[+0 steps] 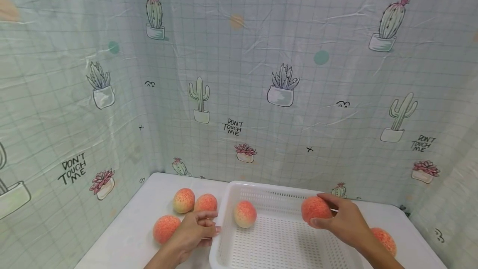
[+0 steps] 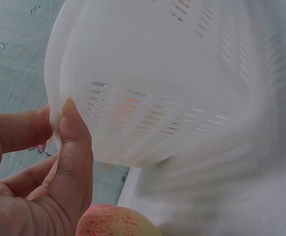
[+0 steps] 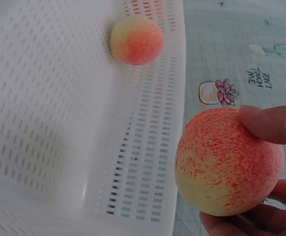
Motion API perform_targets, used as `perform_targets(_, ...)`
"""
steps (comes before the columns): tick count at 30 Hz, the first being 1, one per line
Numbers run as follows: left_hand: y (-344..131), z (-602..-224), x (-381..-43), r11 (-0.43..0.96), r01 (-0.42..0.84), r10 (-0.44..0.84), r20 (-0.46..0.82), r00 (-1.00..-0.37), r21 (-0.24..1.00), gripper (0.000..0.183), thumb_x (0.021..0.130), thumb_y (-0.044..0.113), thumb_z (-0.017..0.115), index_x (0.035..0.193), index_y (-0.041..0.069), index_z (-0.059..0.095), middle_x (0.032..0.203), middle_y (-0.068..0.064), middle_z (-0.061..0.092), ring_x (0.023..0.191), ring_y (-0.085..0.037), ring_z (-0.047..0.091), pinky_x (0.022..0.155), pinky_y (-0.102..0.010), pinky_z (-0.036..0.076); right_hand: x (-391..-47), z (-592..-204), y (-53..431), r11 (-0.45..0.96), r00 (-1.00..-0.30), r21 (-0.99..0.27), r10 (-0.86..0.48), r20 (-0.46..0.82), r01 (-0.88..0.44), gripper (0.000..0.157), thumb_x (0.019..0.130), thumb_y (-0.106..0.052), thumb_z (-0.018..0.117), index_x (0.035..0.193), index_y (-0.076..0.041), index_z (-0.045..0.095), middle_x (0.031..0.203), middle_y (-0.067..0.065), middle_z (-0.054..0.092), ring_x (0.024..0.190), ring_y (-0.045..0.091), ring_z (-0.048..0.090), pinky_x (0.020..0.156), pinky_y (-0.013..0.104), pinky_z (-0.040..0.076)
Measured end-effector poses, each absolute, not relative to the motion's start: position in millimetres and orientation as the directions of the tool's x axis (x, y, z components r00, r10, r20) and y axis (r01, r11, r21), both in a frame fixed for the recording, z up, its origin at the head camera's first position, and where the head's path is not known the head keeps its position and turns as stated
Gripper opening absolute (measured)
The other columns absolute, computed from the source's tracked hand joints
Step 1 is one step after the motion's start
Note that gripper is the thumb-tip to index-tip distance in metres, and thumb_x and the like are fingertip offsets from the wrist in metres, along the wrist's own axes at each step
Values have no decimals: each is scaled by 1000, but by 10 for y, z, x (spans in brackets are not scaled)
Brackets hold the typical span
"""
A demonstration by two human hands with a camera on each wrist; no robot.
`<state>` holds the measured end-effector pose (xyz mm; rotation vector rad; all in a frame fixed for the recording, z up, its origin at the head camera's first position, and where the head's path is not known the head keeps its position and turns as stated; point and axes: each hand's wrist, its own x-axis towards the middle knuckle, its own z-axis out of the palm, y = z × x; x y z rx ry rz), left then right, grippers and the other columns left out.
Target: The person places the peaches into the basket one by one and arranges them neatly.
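Observation:
A white perforated plastic basket (image 1: 276, 240) stands on the table with one peach (image 1: 245, 214) inside, near its left wall. My right hand (image 1: 341, 219) grips another peach (image 3: 229, 162) over the basket's right part, thumb on one side and fingers round the other. At the left wall, my left hand (image 1: 194, 231) pinches the basket rim (image 2: 56, 93) between thumb and fingers. Just beyond and beside that hand lie three peaches on the table: one at the back (image 1: 184, 200), one close to the basket (image 1: 206, 204), and one nearer (image 1: 166, 229).
One more peach (image 1: 384, 240) lies right of the basket, partly behind my right forearm. The white table (image 1: 123, 235) ends at hanging sheets (image 1: 239, 78) printed with cacti, at the back and on both sides.

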<state>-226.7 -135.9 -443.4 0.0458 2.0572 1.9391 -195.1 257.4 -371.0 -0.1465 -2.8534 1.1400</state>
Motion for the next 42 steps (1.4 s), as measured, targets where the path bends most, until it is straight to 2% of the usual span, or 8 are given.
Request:
perform_targets(19,-1366,-4434,-2268,82,-183,239,-198,-951,980,61,88,3,79,142,-10,53,87,1,65,74,-11,63,66,-28,57,-1936,-3752,2494,686,-996,-727,42,81,-30,81,73,-19,94,143,-1,59,139,24,65,116,40,72,82,39,64)
perform_targets(34,-1360,-4432,-2273,86,-189,234,-204,-951,978,62,87,3,80,141,-10,53,87,1,65,74,-12,62,65,-28,56,-1993,-3729,2429,672,-997,-740,24,72,-37,81,72,-18,94,143,0,59,135,25,68,117,42,71,83,41,64)
perform_targets(42,-1362,-4449,-2279,79,-184,238,-198,-951,980,61,87,2,79,141,-11,53,86,1,65,73,-12,63,65,-28,56,-2028,-3721,2376,684,-998,-728,19,61,-31,81,73,-20,94,143,-1,59,139,23,66,117,39,71,85,43,64)
